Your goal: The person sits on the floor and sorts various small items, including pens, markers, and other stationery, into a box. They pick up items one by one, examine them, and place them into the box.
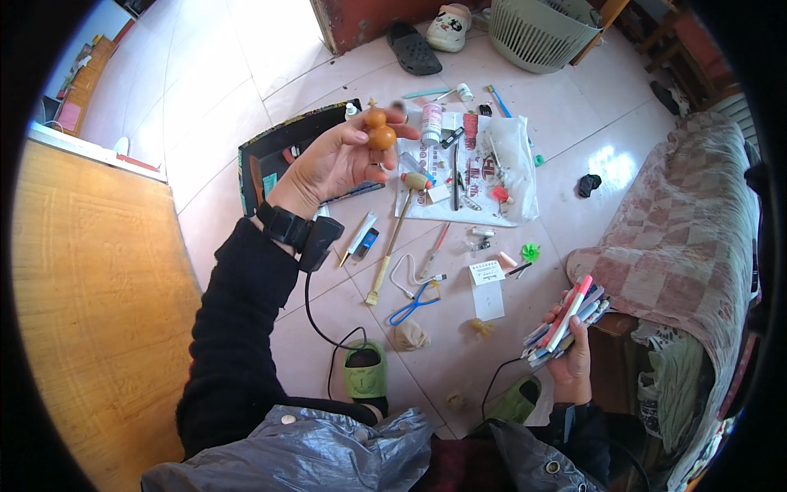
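Raised over the black tray-like box (246,161), my left hand (335,157) holds a small orange-brown gourd ornament (379,130) between thumb and fingers. My right hand (573,353), lower at the right, grips a thick bundle of pens and markers (562,329); a pink-capped white marker (572,312) lies uppermost. Below my left hand, a massage hammer (393,240) with a wooden handle rests on the tiles. A white plastic bag (522,160) lies flat ahead, bearing a white bottle with a pink label (431,123), a black pen (455,178) and other small items.
Around the bag lie a white USB cable (403,277), a blue cord loop (415,304), a card (487,289), a green pinwheel-like piece (530,252) and a toothbrush (499,101). Clogs (415,49) and a plastic basket (541,37) stand at the back. A cloth-covered seat (664,215) borders the right.
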The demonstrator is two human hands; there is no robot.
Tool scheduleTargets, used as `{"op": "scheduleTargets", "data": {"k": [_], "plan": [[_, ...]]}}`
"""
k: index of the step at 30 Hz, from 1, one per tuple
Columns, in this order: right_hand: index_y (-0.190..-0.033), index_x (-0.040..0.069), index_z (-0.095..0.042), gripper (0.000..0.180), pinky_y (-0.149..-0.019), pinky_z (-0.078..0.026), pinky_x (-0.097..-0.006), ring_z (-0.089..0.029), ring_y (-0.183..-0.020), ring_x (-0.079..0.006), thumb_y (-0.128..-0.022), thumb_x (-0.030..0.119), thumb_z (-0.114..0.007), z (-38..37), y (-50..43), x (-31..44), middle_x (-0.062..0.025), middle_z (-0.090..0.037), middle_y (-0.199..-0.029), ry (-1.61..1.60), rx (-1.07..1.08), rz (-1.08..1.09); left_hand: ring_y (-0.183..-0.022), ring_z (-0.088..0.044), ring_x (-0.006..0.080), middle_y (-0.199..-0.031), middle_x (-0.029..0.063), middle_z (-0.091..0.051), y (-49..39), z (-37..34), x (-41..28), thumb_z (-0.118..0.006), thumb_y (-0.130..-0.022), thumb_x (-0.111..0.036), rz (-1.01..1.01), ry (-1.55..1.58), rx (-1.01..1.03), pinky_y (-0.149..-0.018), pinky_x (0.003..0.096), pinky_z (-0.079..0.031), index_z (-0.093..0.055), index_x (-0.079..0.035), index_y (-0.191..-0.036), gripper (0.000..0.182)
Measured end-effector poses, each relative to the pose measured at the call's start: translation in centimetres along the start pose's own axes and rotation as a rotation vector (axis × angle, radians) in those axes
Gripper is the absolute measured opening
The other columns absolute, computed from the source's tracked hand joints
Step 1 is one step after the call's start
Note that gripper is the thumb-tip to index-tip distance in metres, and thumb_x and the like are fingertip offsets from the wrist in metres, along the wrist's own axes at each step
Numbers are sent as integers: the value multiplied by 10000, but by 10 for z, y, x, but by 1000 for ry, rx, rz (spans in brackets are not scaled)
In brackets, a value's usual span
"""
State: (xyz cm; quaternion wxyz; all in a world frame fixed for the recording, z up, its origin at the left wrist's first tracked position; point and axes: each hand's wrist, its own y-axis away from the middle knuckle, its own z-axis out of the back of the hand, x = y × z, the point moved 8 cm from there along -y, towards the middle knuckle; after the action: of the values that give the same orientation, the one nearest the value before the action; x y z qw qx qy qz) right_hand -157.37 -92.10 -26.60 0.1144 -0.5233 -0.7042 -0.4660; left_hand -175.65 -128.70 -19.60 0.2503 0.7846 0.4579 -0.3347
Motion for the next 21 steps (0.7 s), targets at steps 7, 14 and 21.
{"op": "scheduleTargets", "data": {"k": [7, 14, 21], "plan": [[-1291, 103, -413, 575, -810, -498, -367, -568, -904, -174, -792, 209, -679, 3, 4, 3, -46, -532, -982, -2, -2, 8, -749, -624, 164, -1227, 286, -462, -9, -35, 9, -376, -942, -185, 37, -55, 2, -639, 252, -593, -454, 15, -1176, 318], [-1268, 74, -442, 597, -813, -499, -337, -567, -890, -189, -752, 222, -704, -1, 9, 8, -72, -557, -960, -9, -5, 22, -546, -448, 50, -881, 99, -501, -11, -45, 20, -455, -947, -233, -11, -182, -13, -492, 187, -488, -467, -80, -1006, 165], [-1267, 74, -442, 584, -796, -510, -351, -572, -897, -191, -762, 218, -697, -2, 12, 10, -71, -559, -962, -11, -15, 22, -440, -329, 59, -636, 9, -427, -15, -54, 23, -386, -969, -444, -23, -89, 114, -448, 205, -423, -490, -85, -911, 378]]}}
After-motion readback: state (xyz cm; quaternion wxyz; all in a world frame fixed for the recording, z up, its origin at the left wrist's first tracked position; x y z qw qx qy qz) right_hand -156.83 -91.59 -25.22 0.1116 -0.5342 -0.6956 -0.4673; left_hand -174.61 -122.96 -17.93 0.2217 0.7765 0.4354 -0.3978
